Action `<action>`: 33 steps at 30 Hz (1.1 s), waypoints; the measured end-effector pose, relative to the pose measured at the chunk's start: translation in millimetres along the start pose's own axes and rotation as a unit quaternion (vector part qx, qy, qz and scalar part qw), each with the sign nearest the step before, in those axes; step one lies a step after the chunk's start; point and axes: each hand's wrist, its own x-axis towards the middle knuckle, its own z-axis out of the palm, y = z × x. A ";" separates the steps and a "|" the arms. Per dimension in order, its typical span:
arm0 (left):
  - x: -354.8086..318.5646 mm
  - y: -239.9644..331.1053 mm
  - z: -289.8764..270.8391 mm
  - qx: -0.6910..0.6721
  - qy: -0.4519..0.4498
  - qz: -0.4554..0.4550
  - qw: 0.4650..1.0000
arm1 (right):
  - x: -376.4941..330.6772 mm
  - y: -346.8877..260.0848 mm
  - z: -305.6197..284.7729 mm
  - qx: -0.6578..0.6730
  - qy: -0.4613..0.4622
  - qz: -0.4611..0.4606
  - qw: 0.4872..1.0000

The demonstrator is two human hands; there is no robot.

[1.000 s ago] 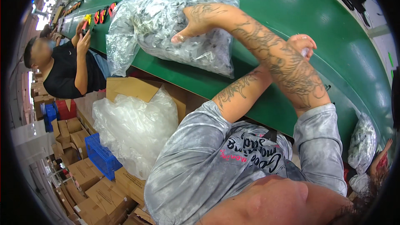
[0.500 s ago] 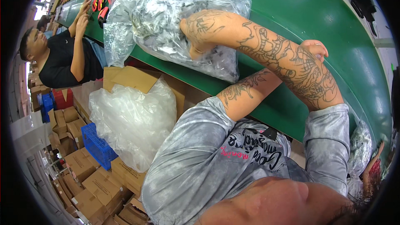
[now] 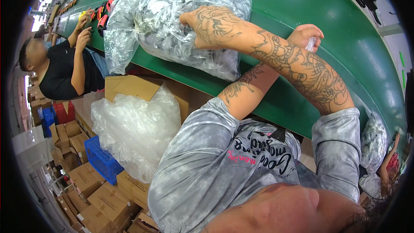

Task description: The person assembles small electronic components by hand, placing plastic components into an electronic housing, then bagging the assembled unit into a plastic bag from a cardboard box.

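Observation:
A large, bulging clear plastic bag (image 3: 164, 39) of dark and silvery contents lies on the green table (image 3: 293, 0). My arms cross, the right forearm over the left. My right hand (image 3: 211, 26) is on top of the bag, fingers curled into its film; the fingertips are partly hidden. Off to the right of the bag, my left hand (image 3: 305, 36) is closed above the table. A small crumpled piece of clear plastic (image 3: 310, 44) sticks out of it. The bag's loose, gathered end spreads to the left.
Below the table edge stands an open cardboard box (image 3: 129, 87) with a cloudy plastic liner (image 3: 138, 129). A blue crate (image 3: 102, 159) and stacked cartons (image 3: 101, 198) are lower left. Red-and-black tools (image 3: 102, 23) lie far left near a co-worker (image 3: 60, 67). Another filled bag (image 3: 373, 140) is at right.
My right hand has shifted slightly up and left on the bag. My left hand has come further out from behind the right forearm, and the plastic in it now shows.

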 end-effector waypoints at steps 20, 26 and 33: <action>-1.0 6.2 -30.2 -0.022 -0.018 0.083 0.996 | -44.3 -20.6 -81.0 0.108 0.388 -0.125 0.907; -2.9 62.0 -37.6 -0.036 0.163 0.269 0.949 | -183.7 54.6 -71.0 0.161 0.314 0.115 0.929; -11.1 87.8 -70.2 -0.088 0.007 0.237 0.967 | -226.0 103.5 31.5 0.035 0.196 0.284 0.938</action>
